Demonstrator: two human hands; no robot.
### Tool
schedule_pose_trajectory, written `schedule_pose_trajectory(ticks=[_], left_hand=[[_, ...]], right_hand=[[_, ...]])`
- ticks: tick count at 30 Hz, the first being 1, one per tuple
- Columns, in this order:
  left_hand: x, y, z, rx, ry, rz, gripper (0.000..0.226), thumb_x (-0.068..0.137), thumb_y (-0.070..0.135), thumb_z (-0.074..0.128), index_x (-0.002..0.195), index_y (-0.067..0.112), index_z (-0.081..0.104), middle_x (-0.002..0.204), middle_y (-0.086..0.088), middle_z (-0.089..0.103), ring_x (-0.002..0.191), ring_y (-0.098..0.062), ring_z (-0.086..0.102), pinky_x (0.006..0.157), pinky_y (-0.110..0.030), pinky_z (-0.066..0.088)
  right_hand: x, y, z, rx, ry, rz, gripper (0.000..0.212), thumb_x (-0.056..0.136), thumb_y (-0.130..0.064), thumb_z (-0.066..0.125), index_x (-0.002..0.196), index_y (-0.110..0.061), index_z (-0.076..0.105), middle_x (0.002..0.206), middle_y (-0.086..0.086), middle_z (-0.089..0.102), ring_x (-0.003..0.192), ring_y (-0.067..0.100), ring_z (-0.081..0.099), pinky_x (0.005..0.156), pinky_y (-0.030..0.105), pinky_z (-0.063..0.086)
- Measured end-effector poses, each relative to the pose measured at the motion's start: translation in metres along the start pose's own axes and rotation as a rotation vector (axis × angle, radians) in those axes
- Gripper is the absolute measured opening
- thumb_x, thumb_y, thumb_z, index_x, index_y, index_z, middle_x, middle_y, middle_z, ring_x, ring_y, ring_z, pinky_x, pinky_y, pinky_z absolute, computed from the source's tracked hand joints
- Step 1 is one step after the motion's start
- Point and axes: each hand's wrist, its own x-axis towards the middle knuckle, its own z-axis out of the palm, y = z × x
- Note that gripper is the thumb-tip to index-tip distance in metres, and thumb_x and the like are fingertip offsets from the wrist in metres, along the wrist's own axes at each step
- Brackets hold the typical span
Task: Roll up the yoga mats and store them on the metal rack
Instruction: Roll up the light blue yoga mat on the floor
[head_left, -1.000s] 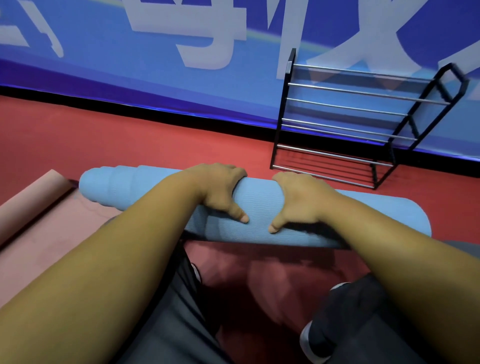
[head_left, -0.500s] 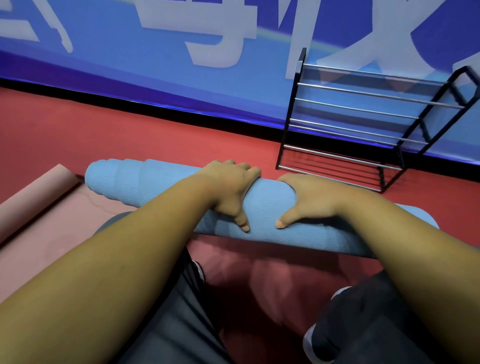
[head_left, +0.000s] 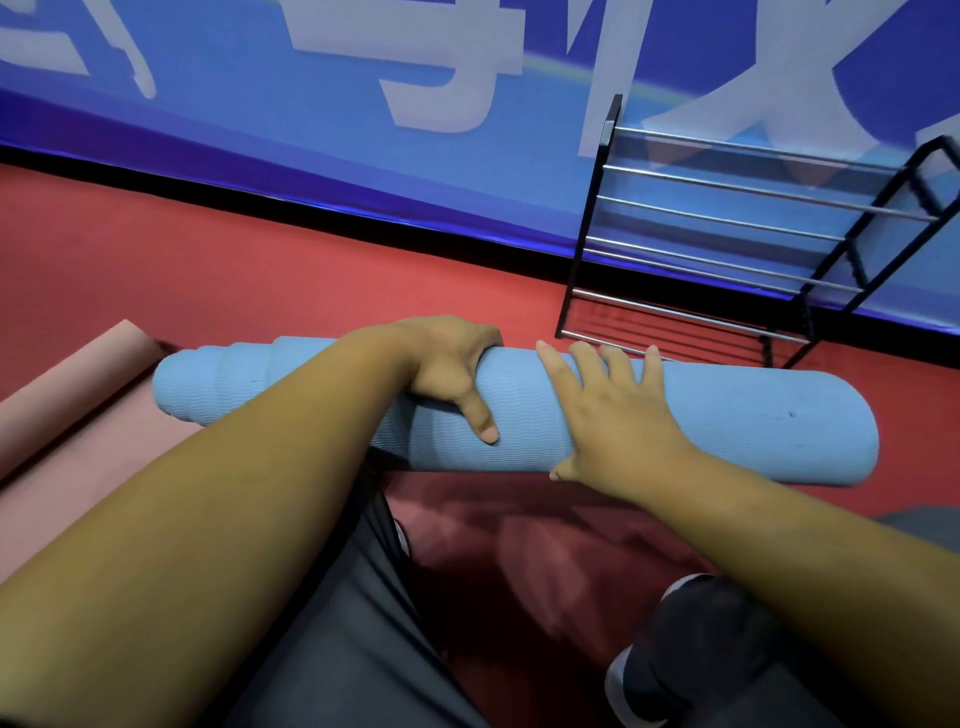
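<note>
On the red floor (head_left: 260, 270), the ribbed blue mat (head_left: 753, 421) lies rolled, left fingers (head_left: 485, 340) curled round it, right fingers (head_left: 587, 364) flat.

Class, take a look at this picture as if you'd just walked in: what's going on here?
A person crouches on the red floor over a rolled-up blue mat. The left hand grips the roll, fingers curled over its top, while the right hand lies flat on it with fingers spread. A pink mat lies partly rolled to the left. The rack stands by the wall beyond; the blue mat is not yet on it.
</note>
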Motion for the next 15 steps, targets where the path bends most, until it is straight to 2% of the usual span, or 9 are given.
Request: schedule_pose_trajectory(ticks=[2,5,9,12,15], left_hand=[[0.001,-0.001,0.001,-0.028,-0.020,-0.002,0.097,0.045,0.067,0.099,0.128,0.040,0.056,0.110,0.019,0.066,0.099,-0.009,0.064,0.092,-0.039,0.057],[0.002,-0.001,0.004,-0.034,-0.041,0.008,0.098,0.047,0.067,0.098,0.131,0.041,0.056,0.113,0.018,0.067,0.103,-0.011,0.065,0.096,-0.042,0.057],[0.002,0.000,0.007,0.002,-0.024,0.031,0.098,0.056,0.073,0.091,0.140,0.038,0.054,0.125,0.012,0.067,0.111,-0.018,0.065,0.100,-0.044,0.056],[-0.002,0.001,0.010,0.088,0.010,0.054,0.097,0.065,0.081,0.082,0.144,0.034,0.052,0.133,0.008,0.065,0.118,-0.021,0.063,0.103,-0.045,0.053],[-0.007,0.006,0.015,0.238,0.042,0.060,0.109,0.059,0.093,0.075,0.144,0.031,0.048,0.139,0.007,0.060,0.126,-0.024,0.059,0.106,-0.049,0.050]], right_hand=[[0.002,-0.001,0.000,0.005,0.007,0.000,0.144,0.062,-0.076,0.085,0.168,-0.024,0.002,0.158,0.006,0.031,0.139,0.037,0.041,0.118,0.075,0.027],[0.005,0.000,0.000,0.044,-0.020,-0.001,0.136,0.058,-0.073,0.086,0.162,-0.024,0.015,0.145,0.002,0.039,0.127,0.037,0.047,0.110,0.067,0.038],[0.012,0.009,-0.004,0.147,-0.062,-0.009,0.123,0.051,-0.074,0.088,0.150,-0.028,0.031,0.132,-0.003,0.044,0.120,0.035,0.050,0.101,0.058,0.046],[0.017,0.016,-0.008,0.215,-0.107,-0.009,0.124,0.043,-0.080,0.086,0.147,-0.033,0.037,0.129,-0.007,0.047,0.117,0.031,0.051,0.095,0.053,0.049],[0.026,0.025,-0.010,0.327,-0.171,-0.027,0.122,0.035,-0.082,0.082,0.142,-0.038,0.046,0.125,-0.014,0.053,0.114,0.025,0.056,0.095,0.049,0.053]])
